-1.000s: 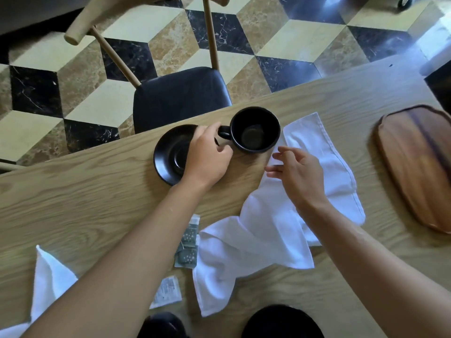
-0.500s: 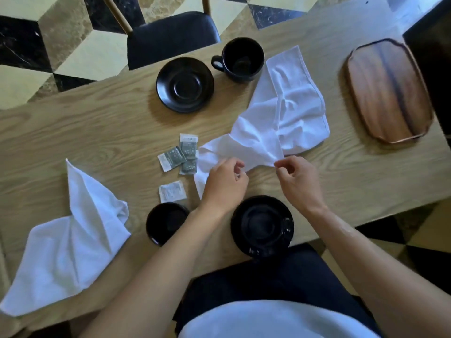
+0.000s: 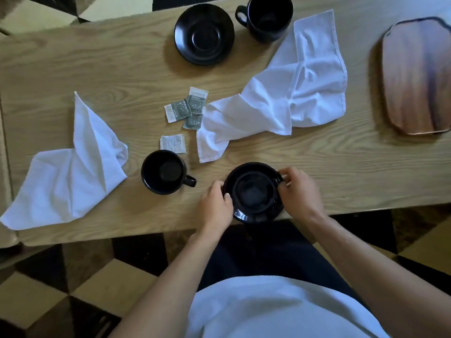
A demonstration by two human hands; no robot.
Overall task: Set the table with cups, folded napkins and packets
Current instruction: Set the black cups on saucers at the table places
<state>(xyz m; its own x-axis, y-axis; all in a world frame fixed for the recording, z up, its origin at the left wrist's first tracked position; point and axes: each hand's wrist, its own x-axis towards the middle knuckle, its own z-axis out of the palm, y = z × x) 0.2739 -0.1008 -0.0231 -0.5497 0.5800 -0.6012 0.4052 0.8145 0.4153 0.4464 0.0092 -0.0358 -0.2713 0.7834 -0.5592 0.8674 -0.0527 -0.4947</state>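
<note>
Since the earlier frame both hands have left the crumpled white napkin [image 3: 290, 98] and come to the near saucer [image 3: 253, 192], at six o'clock on the wooden table [image 3: 97, 67], against its near edge. The left hand [image 3: 216, 207] grips the saucer rim at nine o'clock with curled fingers; the right hand [image 3: 299, 191] pinches the rim at three o'clock between thumb and fingertips. Whether a cup sits on this saucer cannot be told, as the dark shapes merge. The crumpled napkin lies spread from centre toward two o'clock, one corner reaching just beside the far cup [image 3: 268, 17] at one o'clock. A second saucer [image 3: 204, 32] stands bare at twelve o'clock, just beside that cup. A near cup [image 3: 164, 172], handle pointing toward the held saucer, stands at seven o'clock. Three grey packets [image 3: 189, 107] overlap at centre, touching the napkin's edge; a white packet [image 3: 172, 143] lies between them and the near cup. A second napkin [image 3: 73, 164], loosely folded, lies at eight o'clock. A wooden tray [image 3: 417, 76] lies at three o'clock.
</note>
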